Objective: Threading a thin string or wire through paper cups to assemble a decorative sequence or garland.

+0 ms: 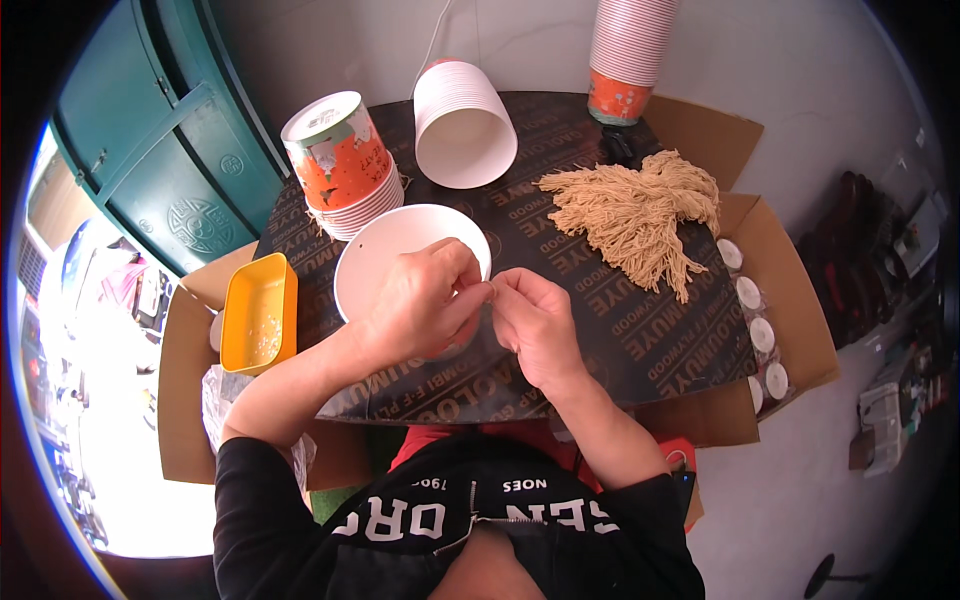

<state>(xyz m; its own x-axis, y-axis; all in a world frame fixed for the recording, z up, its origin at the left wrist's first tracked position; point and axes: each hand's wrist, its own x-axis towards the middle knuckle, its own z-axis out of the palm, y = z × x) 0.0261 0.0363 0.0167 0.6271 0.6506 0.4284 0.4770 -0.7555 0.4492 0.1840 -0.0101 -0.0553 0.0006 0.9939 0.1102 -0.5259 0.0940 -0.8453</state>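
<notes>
A white paper bucket (362, 262) stands at the near middle of the table with its mouth toward me, and a small dark hole shows in its wall. My left hand (432, 300) is over the bucket's near right side, fingers closed in a pinch. Just right of the rim, my right hand (535, 322) pinches too, and its fingertips meet those of the left. Whatever small thing lies between the fingertips is too small to make out. A bundle of tan cords (635, 215) lies on the right of the table.
Behind stand upside-down printed orange buckets (338, 155), a stack of white buckets on its side (465, 145) and a tall bucket stack (622, 70). A yellow tray (284, 310) with small bits sits left. Cardboard boxes (190, 420) flank the dark table (560, 375); the right one holds white round-ended rolls (762, 335).
</notes>
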